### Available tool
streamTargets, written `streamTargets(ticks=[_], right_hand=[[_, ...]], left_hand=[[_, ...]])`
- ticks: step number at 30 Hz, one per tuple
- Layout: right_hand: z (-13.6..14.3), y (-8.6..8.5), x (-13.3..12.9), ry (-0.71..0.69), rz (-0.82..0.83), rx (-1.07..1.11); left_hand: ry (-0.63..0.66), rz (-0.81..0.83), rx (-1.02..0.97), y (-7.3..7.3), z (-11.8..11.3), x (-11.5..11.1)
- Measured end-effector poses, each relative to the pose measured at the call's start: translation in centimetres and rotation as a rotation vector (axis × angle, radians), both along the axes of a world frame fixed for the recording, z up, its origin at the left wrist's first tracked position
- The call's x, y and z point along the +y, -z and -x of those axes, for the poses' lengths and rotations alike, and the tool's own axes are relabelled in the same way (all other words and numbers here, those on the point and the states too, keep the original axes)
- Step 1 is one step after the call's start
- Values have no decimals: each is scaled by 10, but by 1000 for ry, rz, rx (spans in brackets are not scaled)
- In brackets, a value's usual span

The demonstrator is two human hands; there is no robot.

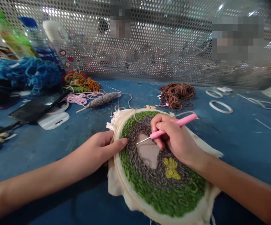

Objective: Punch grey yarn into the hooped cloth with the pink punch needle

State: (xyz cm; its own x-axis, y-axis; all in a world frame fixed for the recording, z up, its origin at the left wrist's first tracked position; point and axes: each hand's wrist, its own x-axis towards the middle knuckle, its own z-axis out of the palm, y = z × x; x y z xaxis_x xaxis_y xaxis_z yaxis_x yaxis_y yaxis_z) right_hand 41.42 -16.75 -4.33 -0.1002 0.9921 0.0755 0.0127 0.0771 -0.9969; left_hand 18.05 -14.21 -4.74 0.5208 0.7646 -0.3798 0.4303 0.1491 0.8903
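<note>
A round embroidery hoop (119, 168) holds white cloth with a green looped outer ring, a grey inner area and a yellow flower (171, 168). Bare cloth (149, 153) shows near its middle. My left hand (102, 148) grips the hoop's left rim, thumb on the green loops and fingers underneath. In my right hand (173, 134) is a pink punch needle (187, 120), held like a pen. Its metal tip points left and down, at the upper left edge of the bare cloth. Grey yarn trails from the pen's back end.
Grey yarn wound on a stick (104, 100) lies behind the hoop, brown yarn (177, 93) to its right. White rings (220, 107) lie farther right. Blue yarn (32, 73), bottles (55, 37) and a black phone (37, 107) crowd the left. A perforated metal screen (145, 56) stands behind.
</note>
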Motion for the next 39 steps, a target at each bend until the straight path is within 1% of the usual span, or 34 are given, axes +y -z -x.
streamTargets(ticks=[2,6,7,8,10,12,14,16,20,22,23,25,27,28,29,30,31,33,34,35,37,39], right_hand=[[3,-2,-3,-23,-9,-85],[16,-9,-13,-198,-114,-476],[18,-11,-15,-228,-133,-538],[20,-11,-15,-238,-129,-550],[20,-10,-14,-187,-69,-419],[17,-8,-11,-90,-19,-222],[13,-5,-8,8,-12,-95],[10,-3,-6,52,-20,-46],[8,-2,-5,69,-19,14],[9,-4,-6,66,-15,4],[10,-5,-7,56,-21,-34],[14,-9,-11,-9,-65,-188],[18,-11,-13,-118,-139,-405],[19,-12,-13,-165,-166,-485],[20,-12,-13,-195,-166,-516],[19,-12,-11,-195,-140,-490],[17,-11,-8,-167,-98,-398],[12,-8,-3,-59,-15,-152],[10,-6,-1,-6,9,-63],[9,-5,-1,35,21,-22],[9,-6,-3,64,19,-58],[13,-8,-8,4,-25,-199]], left_hand=[[15,-32,15,0,1,-1],[40,-74,-1,0,4,-4],[43,-82,-11,0,4,-4],[44,-84,-17,0,4,-5],[35,-76,-15,0,5,-5],[25,-73,2,0,5,-5],[21,-77,5,1,5,-4],[27,-65,-10,1,6,-4],[36,-11,-56,0,7,-5],[42,-12,-59,-1,8,-5],[47,-16,-58,-1,8,-5],[56,-28,-58,-2,8,-5],[73,-37,-64,-3,8,-6],[71,-44,-60,-4,8,-6],[63,-51,-47,-4,8,-6],[53,-54,-33,-4,8,-6],[43,-55,-24,-4,8,-6],[39,-44,-24,-3,7,-6],[47,-31,-35,-3,7,-6],[54,-19,-45,-2,7,-5],[53,-9,-51,-1,7,-5],[34,-28,-34,-1,7,-4]])
